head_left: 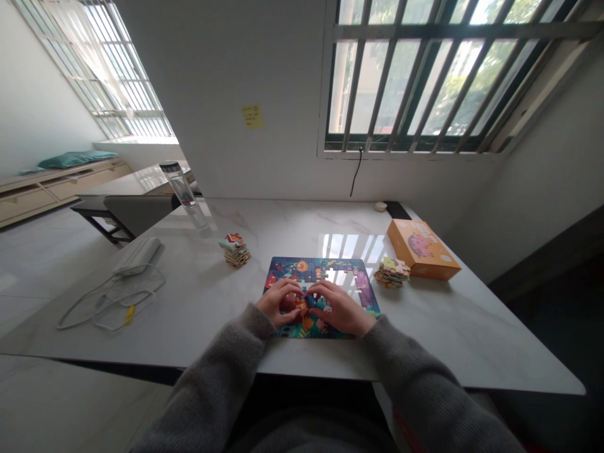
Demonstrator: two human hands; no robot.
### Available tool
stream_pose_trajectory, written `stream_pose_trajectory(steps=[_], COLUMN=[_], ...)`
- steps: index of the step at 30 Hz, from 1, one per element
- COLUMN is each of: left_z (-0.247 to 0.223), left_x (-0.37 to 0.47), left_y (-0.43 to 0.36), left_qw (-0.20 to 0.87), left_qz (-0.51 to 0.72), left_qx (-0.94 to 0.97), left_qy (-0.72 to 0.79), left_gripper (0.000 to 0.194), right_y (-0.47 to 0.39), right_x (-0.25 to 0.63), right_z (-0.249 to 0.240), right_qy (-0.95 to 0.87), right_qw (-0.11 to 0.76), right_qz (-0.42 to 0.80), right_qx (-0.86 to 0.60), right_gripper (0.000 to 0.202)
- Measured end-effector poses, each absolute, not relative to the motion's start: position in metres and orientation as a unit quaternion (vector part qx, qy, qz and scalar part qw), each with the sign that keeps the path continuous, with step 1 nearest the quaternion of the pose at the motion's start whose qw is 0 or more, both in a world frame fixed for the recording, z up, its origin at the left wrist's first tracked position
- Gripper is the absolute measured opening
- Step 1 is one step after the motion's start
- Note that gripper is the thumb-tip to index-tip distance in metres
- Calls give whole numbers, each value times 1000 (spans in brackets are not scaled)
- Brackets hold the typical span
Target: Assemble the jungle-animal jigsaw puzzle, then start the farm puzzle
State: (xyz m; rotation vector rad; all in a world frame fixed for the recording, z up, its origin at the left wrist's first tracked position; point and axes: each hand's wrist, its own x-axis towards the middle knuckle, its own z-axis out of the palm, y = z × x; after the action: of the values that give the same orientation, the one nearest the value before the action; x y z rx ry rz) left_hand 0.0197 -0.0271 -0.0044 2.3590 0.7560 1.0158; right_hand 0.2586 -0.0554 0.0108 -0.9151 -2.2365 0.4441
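A colourful jigsaw puzzle point(306, 323), partly assembled with a gap in its middle and right, lies flat near the table's front edge. Over its left centre is my left hand point(282, 303), fingers bent, thumb and index fingertips on the pieces. My right hand point(343, 308) mirrors it from the right, its curled fingers also at the pieces. Between the two sets of index fingertips sits a small blue puzzle piece point(304, 289), partly covered by them. Loose pieces are stacked in one pile point(234, 250) at the left and another pile point(392, 273) just right of the puzzle.
An orange box point(421, 248) stands behind the right pile. A clear bottle point(179, 184) is at the table's far left edge. A white device point(138, 256) with a tangled cable point(113, 302) lies at the left. A black flat object point(397, 211) is at the back right.
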Motion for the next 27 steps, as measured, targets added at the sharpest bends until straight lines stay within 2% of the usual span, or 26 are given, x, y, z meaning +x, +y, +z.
stream_pose_trajectory(steps=[6,11,13,18,21,24,27], left_z=[-3,2,3,1,-1,-5,-12], left_x=[20,17,17,19,17,7,-3], left_y=[-28,-30,-29,-29,-25,-17,-7], left_qw=[231,231,226,202,172,128,87], left_qz=[373,406,420,426,423,412,384], left_qx=[856,830,816,808,806,796,803], left_qy=[274,304,328,354,377,425,447], left_gripper=[29,37,33,22,19,20,22], right_y=[-54,-53,-53,-48,-45,-45,-44], right_x=[260,265,268,271,271,272,272], right_z=[10,12,16,15,11,10,12], right_qy=[-864,-825,-775,-610,-560,-621,-745], right_qw=[338,411,457,510,523,484,406], right_qz=[150,158,210,456,503,456,320], right_qx=[-342,-356,-381,-400,-400,-414,-422], right_gripper=[39,27,27,37,39,35,27])
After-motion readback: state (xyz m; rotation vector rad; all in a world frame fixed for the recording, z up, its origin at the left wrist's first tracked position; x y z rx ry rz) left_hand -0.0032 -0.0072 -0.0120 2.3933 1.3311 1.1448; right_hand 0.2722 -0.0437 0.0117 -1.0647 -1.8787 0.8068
